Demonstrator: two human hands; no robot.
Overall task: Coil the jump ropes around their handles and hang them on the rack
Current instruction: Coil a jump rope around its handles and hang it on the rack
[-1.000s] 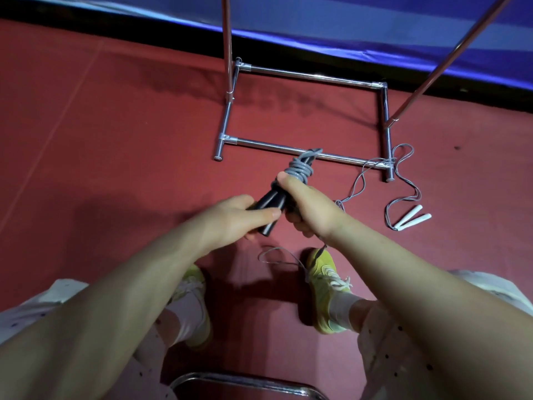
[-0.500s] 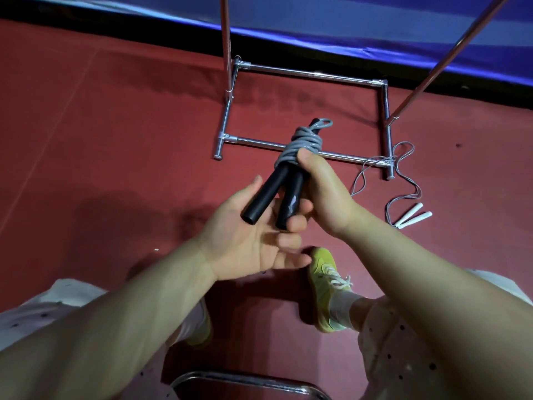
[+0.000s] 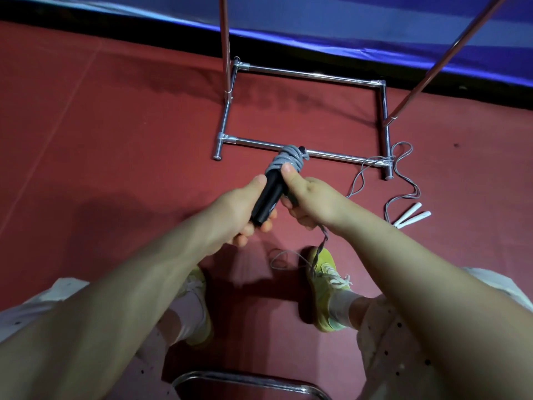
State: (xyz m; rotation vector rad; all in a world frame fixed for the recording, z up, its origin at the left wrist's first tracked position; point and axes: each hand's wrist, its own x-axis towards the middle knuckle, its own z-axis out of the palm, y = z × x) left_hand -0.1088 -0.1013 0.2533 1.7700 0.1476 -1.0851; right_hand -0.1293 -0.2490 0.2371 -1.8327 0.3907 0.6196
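Observation:
A jump rope with black handles [image 3: 268, 197] is held in front of me, its grey cord [image 3: 284, 161] coiled thickly around the handles' top end. My left hand [image 3: 239, 210] grips the handles from the left and below. My right hand [image 3: 310, 197] grips them from the right, thumb against the coil. A loose tail of grey cord [image 3: 288, 256] hangs from my right hand to the floor by my shoe. The metal rack [image 3: 314, 75] stands just beyond, its base frame on the floor. A second rope with white handles [image 3: 412, 215] lies uncoiled at the rack's right foot.
I stand on a red floor mat; a blue mat [image 3: 346, 21] edges the far side. Two rack uprights [image 3: 225, 44] rise out of view. My yellow shoes [image 3: 327, 287] are below my hands. A curved chrome tube [image 3: 245, 382] sits at the bottom edge.
My left hand, open under the handles half a second ago, has closed around them. The bundle has dropped lower, and the cord's tail hangs down to the floor again.

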